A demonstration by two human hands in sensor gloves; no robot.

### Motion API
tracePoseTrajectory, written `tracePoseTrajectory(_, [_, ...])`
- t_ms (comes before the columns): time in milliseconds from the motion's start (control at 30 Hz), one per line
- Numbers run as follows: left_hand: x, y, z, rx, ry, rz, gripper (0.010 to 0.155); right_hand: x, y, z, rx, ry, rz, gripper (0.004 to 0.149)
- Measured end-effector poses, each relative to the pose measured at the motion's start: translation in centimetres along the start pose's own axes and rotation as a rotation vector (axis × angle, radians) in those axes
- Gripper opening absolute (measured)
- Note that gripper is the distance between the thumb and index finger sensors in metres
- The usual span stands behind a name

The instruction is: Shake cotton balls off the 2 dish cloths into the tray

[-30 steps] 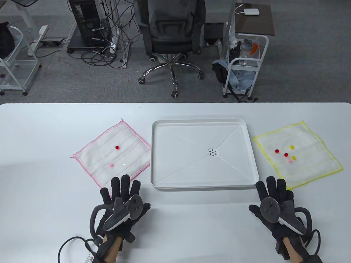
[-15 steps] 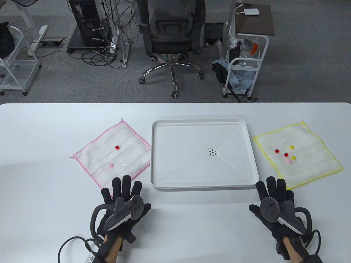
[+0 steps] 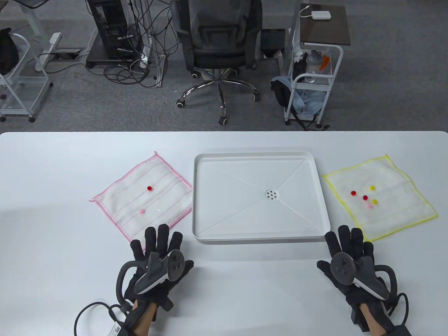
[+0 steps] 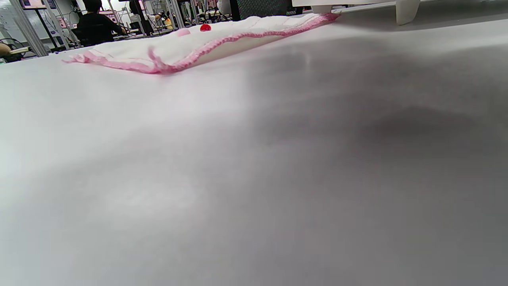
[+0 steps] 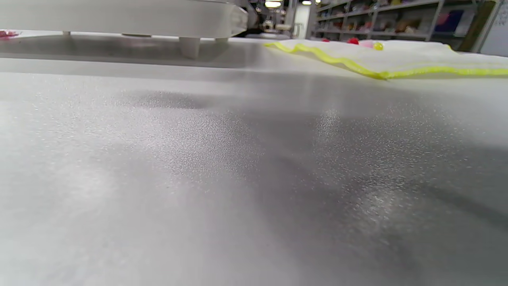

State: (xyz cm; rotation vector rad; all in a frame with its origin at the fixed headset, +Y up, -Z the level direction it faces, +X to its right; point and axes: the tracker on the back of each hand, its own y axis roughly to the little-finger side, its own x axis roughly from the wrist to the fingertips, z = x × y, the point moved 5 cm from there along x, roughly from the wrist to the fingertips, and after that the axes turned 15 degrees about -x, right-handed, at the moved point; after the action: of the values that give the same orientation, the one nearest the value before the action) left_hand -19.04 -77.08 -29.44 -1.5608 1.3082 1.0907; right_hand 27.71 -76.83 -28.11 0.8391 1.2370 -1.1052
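Both gloved hands, left hand (image 3: 157,257) and right hand (image 3: 350,259), flat near the table's (image 3: 52,245) front edge, fingers straight, holding nothing. Pink-edged white dish cloth (image 3: 140,196) and yellow-edged white dish cloth (image 3: 381,196) either side of the mid-table white tray (image 3: 260,239), easy tipping. Small fluffy cotton balls (image 3: 365,197) on both.

A yellow-edged cloth (image 5: 397,59) with small balls (image 5: 378,46) lies right of the tray (image 5: 119,18).

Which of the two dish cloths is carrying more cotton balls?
The yellow-edged cloth, right of the tray: it carries five balls, red, yellow and pink. The pink-edged cloth on the left carries only two.
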Motion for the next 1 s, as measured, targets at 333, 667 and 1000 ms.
tracePoseTrajectory(333, [0.0, -0.1, -0.1, 0.011, -0.007, 0.0, 0.081, 0.2, 0.1, 0.1, 0.035, 0.0, -0.011, 0.077])
tracePoseTrajectory(667, [-0.1, 0.0, 0.4, -0.02, -0.019, -0.01, 0.08, 1.1, 6.0, 0.7, 0.153, -0.034, 0.205, 0.076])
tracePoseTrajectory(1000, [-0.1, -0.2, 0.2, -0.013, -0.008, -0.021, 0.08, 2.5, 11.3, 6.8, 0.395, -0.297, 0.345, 0.078])
